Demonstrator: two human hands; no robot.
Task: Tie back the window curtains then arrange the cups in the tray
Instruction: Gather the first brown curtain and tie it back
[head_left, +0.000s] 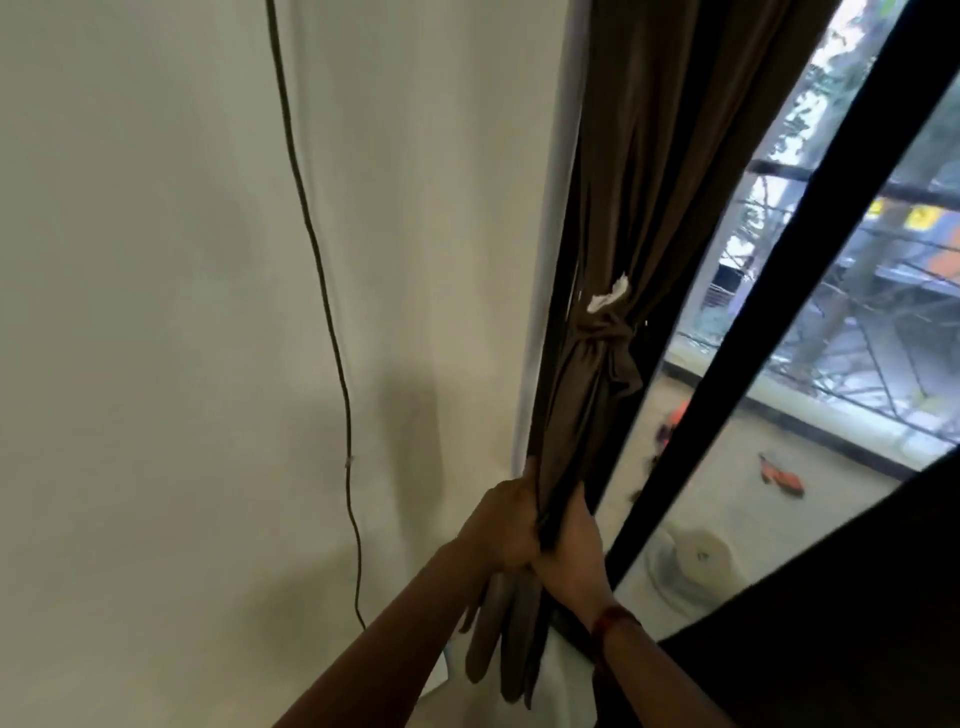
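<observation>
Both hands (540, 525) clench soft, pleated brown curtain (618, 218) fabric

Left hand (501, 525), right hand (569, 545) clenched together

One brown curtain (618, 208); one knot (602, 332); two hands, left hand (501, 525) and right hand (571, 545); one hanging cable (332, 332); one wristband (613, 621).

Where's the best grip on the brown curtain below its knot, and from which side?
Take the curtain on the narrow gathered tail under the knot, where left hand and right hand clamp it. Come from the room side, one hand on each flank: the folds hang bunched and vertical there, against the dark window frame.
</observation>
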